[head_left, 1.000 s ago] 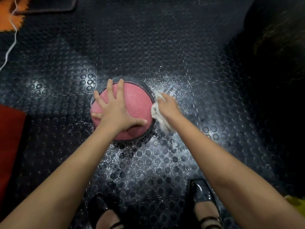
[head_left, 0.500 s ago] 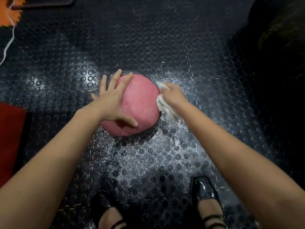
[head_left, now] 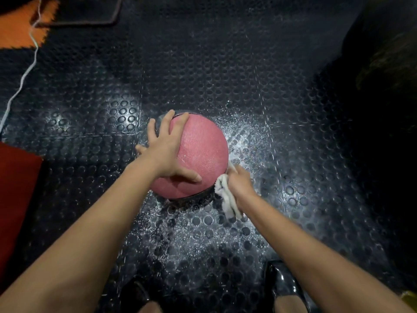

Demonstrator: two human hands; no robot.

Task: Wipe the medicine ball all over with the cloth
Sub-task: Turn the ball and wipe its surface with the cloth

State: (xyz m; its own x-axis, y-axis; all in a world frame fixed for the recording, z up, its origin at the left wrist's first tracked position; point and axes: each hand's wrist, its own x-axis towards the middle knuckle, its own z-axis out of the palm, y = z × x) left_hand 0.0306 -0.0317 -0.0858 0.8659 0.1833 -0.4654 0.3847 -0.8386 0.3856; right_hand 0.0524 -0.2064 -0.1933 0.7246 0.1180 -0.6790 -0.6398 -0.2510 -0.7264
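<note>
A pink medicine ball (head_left: 200,150) with a dark lower half sits on the studded black rubber floor (head_left: 225,64). My left hand (head_left: 167,147) lies spread over the ball's top left, fingers straight, thumb reaching across the near side. My right hand (head_left: 240,184) grips a white cloth (head_left: 225,195) against the ball's lower right edge, close to the floor. A loose end of the cloth hangs below my wrist. The fingers of that hand are partly hidden behind the ball and cloth.
White powdery specks cover the floor around the ball. A red mat (head_left: 15,190) lies at the left edge, an orange mat (head_left: 20,30) and a white cord (head_left: 22,77) at the top left. My black shoes (head_left: 282,288) stand near the bottom edge. Dark bulk fills the right side.
My right hand with the cloth has slid from the ball's upper right side down to its lower right edge. My left hand has shifted toward the ball's left, and the ball has turned.
</note>
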